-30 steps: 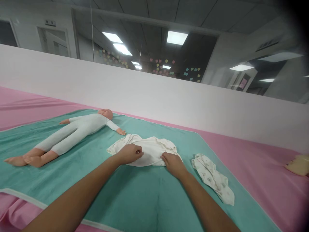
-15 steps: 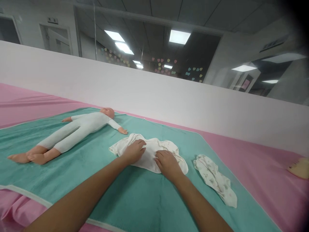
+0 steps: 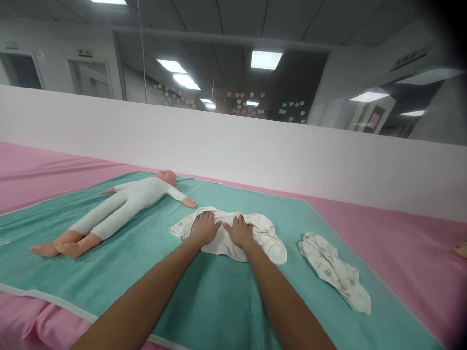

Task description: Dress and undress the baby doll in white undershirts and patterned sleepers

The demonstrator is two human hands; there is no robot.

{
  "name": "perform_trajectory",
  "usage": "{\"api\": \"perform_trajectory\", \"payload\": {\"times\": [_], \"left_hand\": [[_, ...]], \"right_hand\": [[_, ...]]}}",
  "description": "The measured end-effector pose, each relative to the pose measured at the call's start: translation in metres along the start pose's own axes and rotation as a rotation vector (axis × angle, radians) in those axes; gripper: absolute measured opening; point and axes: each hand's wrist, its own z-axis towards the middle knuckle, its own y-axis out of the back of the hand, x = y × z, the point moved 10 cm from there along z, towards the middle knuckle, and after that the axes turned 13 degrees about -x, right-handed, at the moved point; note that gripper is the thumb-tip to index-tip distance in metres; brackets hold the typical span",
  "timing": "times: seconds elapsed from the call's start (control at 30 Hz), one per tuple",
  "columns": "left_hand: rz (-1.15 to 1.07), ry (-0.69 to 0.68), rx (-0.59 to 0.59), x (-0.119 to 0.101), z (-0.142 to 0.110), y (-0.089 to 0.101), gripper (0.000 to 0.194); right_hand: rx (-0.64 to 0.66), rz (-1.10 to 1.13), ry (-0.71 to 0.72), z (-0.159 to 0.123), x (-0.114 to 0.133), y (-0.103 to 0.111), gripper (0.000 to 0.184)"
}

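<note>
A white baby garment [image 3: 266, 238] lies rumpled on the teal blanket [image 3: 204, 301]. My left hand [image 3: 203, 227] lies flat on its left part, fingers stretched out. My right hand [image 3: 239, 230] rests flat beside it on the garment's middle, fingers spread. The two hands almost touch. A baby doll [image 3: 124, 204] in a white one-piece suit lies on its back to the left, one arm reaching toward the garment.
A second small printed white garment [image 3: 337, 270] lies to the right on the blanket. The blanket covers a pink sheet [image 3: 401, 248]. A low white wall [image 3: 255, 150] runs behind, with glass panes above it.
Both hands have slid forward from the garment's near edge onto its middle and come closer together. Their fingers have opened from a pinch to lying flat.
</note>
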Motion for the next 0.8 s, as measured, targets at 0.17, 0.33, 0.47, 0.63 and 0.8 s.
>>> {"api": "perform_trajectory", "payload": {"times": [0.17, 0.33, 0.47, 0.63, 0.8], "left_hand": [[0.044, 0.001, 0.024, 0.008, 0.009, -0.016, 0.056], [0.094, 0.023, 0.020, 0.011, 0.020, -0.024, 0.063], [0.093, -0.031, 0.033, 0.009, 0.030, -0.029, 0.067], [0.062, -0.011, 0.218, 0.020, 0.037, -0.046, 0.063], [0.076, 0.009, 0.260, 0.018, 0.047, -0.049, 0.050]], "right_hand": [[0.006, 0.018, -0.059, 0.013, -0.010, -0.004, 0.077], [-0.075, 0.035, -0.124, 0.014, -0.018, 0.001, 0.077], [-0.185, 0.022, -0.164, 0.015, -0.024, 0.010, 0.077], [-0.172, 0.074, -0.169, 0.022, -0.033, 0.007, 0.076], [-0.135, 0.090, -0.174, 0.025, -0.036, 0.005, 0.074]]}}
